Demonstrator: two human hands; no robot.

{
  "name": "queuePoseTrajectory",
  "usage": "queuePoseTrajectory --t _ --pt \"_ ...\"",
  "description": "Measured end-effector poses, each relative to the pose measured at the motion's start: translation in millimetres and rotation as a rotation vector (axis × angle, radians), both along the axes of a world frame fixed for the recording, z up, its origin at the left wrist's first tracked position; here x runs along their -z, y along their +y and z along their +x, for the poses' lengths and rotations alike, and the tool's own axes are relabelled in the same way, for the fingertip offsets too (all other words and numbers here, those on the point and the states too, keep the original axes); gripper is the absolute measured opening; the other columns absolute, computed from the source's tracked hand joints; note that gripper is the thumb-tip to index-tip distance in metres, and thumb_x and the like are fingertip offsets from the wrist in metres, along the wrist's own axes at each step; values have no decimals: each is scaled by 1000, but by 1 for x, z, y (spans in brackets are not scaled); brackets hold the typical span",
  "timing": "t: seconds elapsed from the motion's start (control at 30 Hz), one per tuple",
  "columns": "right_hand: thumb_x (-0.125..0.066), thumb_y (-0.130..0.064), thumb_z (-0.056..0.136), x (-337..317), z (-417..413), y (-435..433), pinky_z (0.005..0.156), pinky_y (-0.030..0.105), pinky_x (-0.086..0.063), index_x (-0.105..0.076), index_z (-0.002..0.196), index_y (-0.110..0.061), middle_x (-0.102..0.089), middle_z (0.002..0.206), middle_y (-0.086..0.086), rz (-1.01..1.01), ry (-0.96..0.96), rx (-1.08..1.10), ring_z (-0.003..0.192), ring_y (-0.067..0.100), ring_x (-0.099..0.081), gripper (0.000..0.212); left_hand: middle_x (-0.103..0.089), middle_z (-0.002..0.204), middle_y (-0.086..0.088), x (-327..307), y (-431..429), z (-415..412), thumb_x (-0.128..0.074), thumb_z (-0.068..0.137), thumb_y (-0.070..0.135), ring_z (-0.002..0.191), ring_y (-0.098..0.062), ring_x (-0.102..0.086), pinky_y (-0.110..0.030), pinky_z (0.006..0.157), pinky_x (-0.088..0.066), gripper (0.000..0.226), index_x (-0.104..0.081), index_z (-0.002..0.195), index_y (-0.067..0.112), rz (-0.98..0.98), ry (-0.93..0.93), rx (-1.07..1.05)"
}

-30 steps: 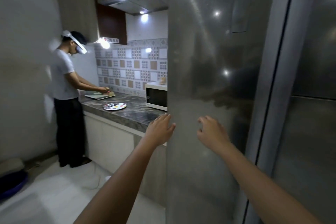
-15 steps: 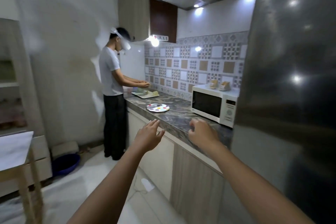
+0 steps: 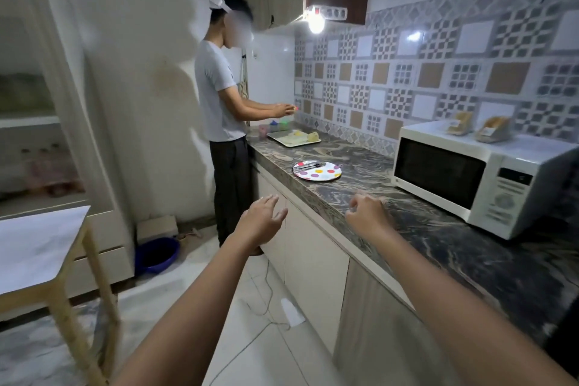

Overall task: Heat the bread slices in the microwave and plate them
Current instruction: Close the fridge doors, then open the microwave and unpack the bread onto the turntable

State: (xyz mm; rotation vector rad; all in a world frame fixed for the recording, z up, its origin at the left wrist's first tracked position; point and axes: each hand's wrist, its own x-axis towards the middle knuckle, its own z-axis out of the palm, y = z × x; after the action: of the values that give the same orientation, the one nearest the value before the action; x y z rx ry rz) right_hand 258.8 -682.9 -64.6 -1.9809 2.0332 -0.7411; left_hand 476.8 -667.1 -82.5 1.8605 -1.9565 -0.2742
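A white microwave [image 3: 476, 177] stands on the dark marble counter [image 3: 360, 163] at the right, its door closed. Two bags of bread slices [image 3: 492, 130] rest on top of it. A round plate with coloured dots [image 3: 317, 171] lies on the counter left of the microwave, with utensils across it. My left hand [image 3: 260, 219] hangs in front of the cabinets with fingers spread, holding nothing. My right hand [image 3: 366, 213] hovers over the counter's front edge, fingers loosely curled and empty.
Another person [image 3: 225, 116] stands at the counter's far end over a tray [image 3: 293, 138] and small cups. A wooden table [image 3: 37, 247] is at the near left. A blue basin [image 3: 156, 255] sits on the floor, and a cable trails across the tiles.
The view has swung left away from the fridge, which has left the frame. The microwave and counter now fill the right side. Both hands stay raised and empty.
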Motion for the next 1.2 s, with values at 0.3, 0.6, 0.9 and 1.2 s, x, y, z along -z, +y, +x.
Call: queuePoseTrajectory --t 0.3,0.6,0.9,1.2 --pt "-48 -21 87 -2 -27 -171 78 34 -47 -61 98 -13 -62 105 6 -26 -91 183 95 26 -57 20 -28 154 -6 -1 -210 -24 -38 97 40 142 -20 -25 -34 116 -22 56 -30 145 12 48 53 173" --pt "-51 -19 85 0 -136 -235 86 35 -49 -64 101 -14 -62 112 6 -60 -115 461 105 25 -56 22 -35 149 -13 -4 -346 -144 -39 98 38 138 -25 -31 -31 110 -25 55 -33 143 8 91 46 511" --pt "-51 -16 88 -6 -285 -239 80 35 -50 -66 96 -12 -66 105 9 -175 -126 725 95 26 -60 18 -41 145 -14 14 -382 -326 -40 98 34 135 -25 -36 -29 108 -27 52 -38 139 3 166 162 792" --pt "-37 -20 97 -18 -395 -266 99 41 -42 -56 124 -7 -52 131 10 -250 62 677 120 27 -48 35 -46 141 -13 37 -403 -468 -39 98 34 132 -26 -40 -32 107 -31 49 -42 136 2 251 169 927"
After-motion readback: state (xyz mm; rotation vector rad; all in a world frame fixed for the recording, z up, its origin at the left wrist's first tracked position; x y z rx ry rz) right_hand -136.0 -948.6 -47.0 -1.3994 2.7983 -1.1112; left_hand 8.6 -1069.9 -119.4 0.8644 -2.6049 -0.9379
